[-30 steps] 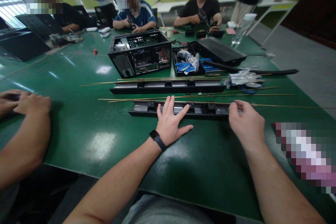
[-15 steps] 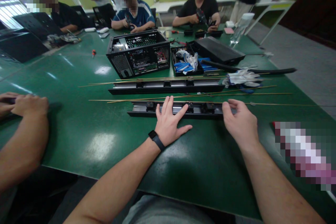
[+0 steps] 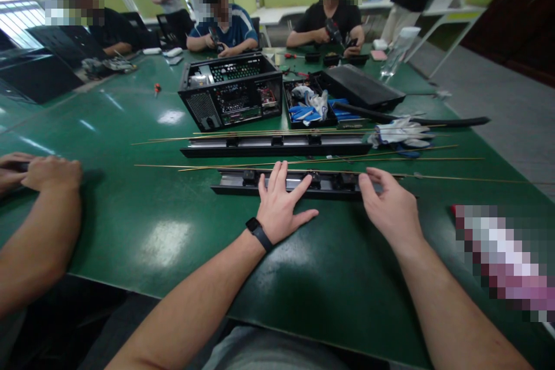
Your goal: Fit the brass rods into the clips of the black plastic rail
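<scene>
A black channel-shaped rail (image 3: 236,189) with several dark blocks in its silvery groove lies across the table before me. My left hand (image 3: 281,202), with a dark watch on its wrist, rests on the rail with fingers spread. At the rail's right end, my right hand (image 3: 388,199) is closed in a pinch on a thin brass-coloured rod (image 3: 150,165). That rod runs along the rail's far edge and sticks out past its left end; the exact grip is partly hidden by the fingers. A second, similar rail (image 3: 203,151) lies parallel behind, with more thin rods beside it.
An open computer case (image 3: 229,95) stands behind the rails, beside a black tray (image 3: 299,118) of gloves. Another glove (image 3: 403,130) and a black tube (image 3: 455,121) lie at right. A neighbour's hands (image 3: 52,173) are at left; people sit opposite, two holding power drills.
My right hand has shifted slightly left along the rail, and the thin rod's left end reaches farther left. My left hand has stayed in place on the rail.
</scene>
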A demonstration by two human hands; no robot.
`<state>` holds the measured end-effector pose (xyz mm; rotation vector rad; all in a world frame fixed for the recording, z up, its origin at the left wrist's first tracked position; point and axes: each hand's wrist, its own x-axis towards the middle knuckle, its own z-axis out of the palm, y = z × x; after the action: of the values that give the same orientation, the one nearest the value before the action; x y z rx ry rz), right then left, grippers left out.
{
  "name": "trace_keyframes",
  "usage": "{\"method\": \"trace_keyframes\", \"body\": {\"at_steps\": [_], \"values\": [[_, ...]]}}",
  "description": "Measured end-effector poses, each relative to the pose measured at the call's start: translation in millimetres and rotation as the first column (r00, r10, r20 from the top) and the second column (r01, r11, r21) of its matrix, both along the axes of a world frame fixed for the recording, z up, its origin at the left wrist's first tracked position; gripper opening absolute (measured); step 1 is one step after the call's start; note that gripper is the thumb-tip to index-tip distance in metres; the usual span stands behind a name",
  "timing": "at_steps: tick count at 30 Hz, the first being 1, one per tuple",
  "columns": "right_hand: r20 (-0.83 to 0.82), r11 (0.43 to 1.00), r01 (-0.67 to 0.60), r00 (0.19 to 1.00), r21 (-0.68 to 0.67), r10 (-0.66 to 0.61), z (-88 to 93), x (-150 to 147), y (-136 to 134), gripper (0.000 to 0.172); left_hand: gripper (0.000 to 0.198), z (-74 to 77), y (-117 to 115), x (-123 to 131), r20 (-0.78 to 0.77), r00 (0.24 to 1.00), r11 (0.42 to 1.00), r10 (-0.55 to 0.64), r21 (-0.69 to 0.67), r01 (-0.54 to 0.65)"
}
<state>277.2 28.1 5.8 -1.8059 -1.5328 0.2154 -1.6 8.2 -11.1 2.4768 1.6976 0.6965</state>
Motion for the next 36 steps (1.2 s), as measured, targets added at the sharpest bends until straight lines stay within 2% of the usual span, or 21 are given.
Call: {"method": "trace_keyframes", "body": {"at_steps": [4,9,16,18,23,30,36], "values": [[-0.045,1.0,0.021,0.999,-0.018,-0.022,0.8,-4,-1,0.068,0.089,-0.2,0,0,-0.001,1.0,1.0,-0.001,0.005,0.001],[-0.067,0.99,0.14,0.988,-0.03,-0.142,1.7,3,1,0.067,0.088,-1.2,0,0,0.003,1.0,1.0,-0.005,0.013,0.005],[-0.078,0.999,0.032,0.996,-0.042,-0.035,2.9,-4,0,0.065,0.089,-0.6,0,0,-0.001,1.0,1.0,0.004,-0.002,-0.004],[-0.081,0.999,0.03,0.996,-0.045,-0.034,3.2,-3,0,0.065,0.089,-0.4,0,0,0.0,1.0,1.0,0.0,0.0,0.0],[-0.087,0.992,0.123,0.988,-0.038,-0.126,3.3,4,1,0.063,0.088,0.2,0,0,0.003,1.0,1.0,-0.009,0.006,0.009],[-0.078,0.999,0.025,0.997,-0.039,-0.028,2.4,-7,-1,0.064,0.092,0.3,0,0,-0.006,1.0,1.0,-0.007,0.003,0.007],[-0.069,0.984,0.16,0.984,-0.083,-0.166,7.0,2,1,0.069,0.093,-1.9,1,-1,-0.001,1.0,1.0,-0.015,0.007,0.015]]}}
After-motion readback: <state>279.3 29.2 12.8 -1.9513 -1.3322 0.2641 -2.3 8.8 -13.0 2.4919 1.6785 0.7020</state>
